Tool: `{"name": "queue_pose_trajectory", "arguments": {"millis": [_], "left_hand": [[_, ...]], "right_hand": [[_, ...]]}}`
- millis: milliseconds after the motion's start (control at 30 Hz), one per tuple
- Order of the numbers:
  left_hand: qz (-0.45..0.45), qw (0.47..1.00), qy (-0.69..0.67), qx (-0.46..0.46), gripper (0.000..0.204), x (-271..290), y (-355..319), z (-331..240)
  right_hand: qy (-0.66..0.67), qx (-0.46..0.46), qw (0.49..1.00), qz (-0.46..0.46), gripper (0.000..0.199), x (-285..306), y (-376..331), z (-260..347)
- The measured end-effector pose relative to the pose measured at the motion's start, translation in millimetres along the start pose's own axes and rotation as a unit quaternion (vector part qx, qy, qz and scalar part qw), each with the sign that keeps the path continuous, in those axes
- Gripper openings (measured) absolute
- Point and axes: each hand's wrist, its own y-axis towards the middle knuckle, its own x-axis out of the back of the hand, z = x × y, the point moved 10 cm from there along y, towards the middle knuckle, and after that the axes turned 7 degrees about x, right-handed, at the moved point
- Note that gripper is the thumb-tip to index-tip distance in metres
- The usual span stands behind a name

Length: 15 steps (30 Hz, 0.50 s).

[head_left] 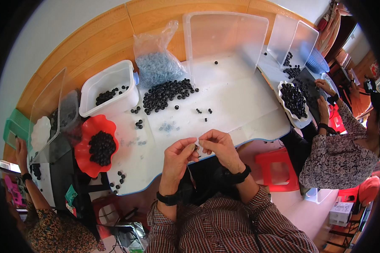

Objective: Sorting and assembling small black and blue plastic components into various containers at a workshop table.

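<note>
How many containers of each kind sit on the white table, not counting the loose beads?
Clear plastic bins: 3
White tub: 1
Red flower-shaped dish: 1
White scalloped dish: 1
Clear plastic bag: 1
Blue basket: 1
Total: 8

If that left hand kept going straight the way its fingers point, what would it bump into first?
The left hand points right, so it would meet the right hand almost at once; their fingertips look nearly touching around a small bead, though depth is unclear.
</note>
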Motion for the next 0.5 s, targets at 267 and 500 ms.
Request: {"name": "queue_pose_trajectory", "arguments": {"millis": [267, 500], "left_hand": [[0.012, 0.999, -0.037, -0.01, 0.02, 3, -6, -1], [0.011, 0.998, -0.055, -0.022, 0.02, 11, -8, -1]], "right_hand": [[-0.522, 0.286, 0.803, -0.038, 0.034, -6, 21, 56], [-0.609, 0.265, 0.746, -0.036, 0.043, -10, 42, 29]]}}
